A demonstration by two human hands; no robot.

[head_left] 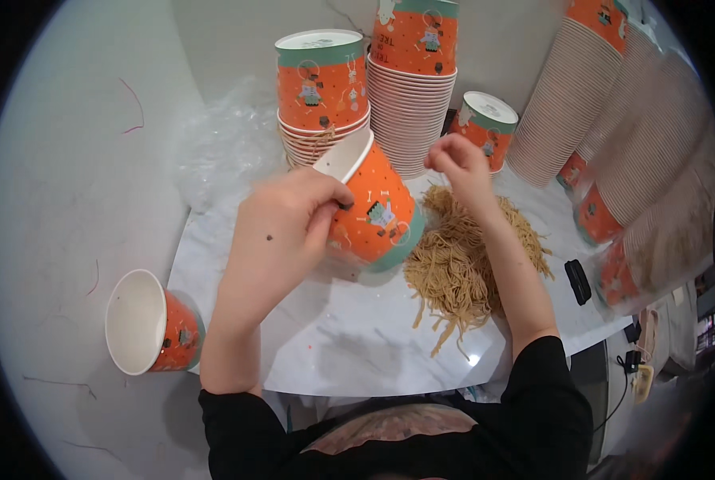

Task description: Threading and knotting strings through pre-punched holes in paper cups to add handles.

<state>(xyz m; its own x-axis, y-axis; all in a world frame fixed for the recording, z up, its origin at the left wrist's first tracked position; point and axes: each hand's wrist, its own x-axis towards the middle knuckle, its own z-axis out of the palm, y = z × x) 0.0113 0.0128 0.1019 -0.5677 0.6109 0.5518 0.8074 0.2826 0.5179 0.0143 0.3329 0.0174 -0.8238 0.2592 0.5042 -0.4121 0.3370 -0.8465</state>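
Note:
My left hand [281,220] grips an orange paper bucket [380,196] with a green base band and small cartoon figures. The bucket is tilted, its white mouth toward the upper left, and my thumb and fingers pinch its side near the rim. My right hand [463,170] is raised over a pile of tan, yarn-like strands [453,268] just right of the bucket. Its fingers are curled and pressed together; whatever they may hold is too small to make out. The bucket's inside is mostly hidden.
Upside-down stacks of the same buckets, a left stack [321,88] and a taller stack [412,96], stand behind. Bagged stacks [645,192] line the right. A single bucket [153,324] lies on its side at left. Clear plastic film [225,140] and a black object [578,282] flank the white table [325,352].

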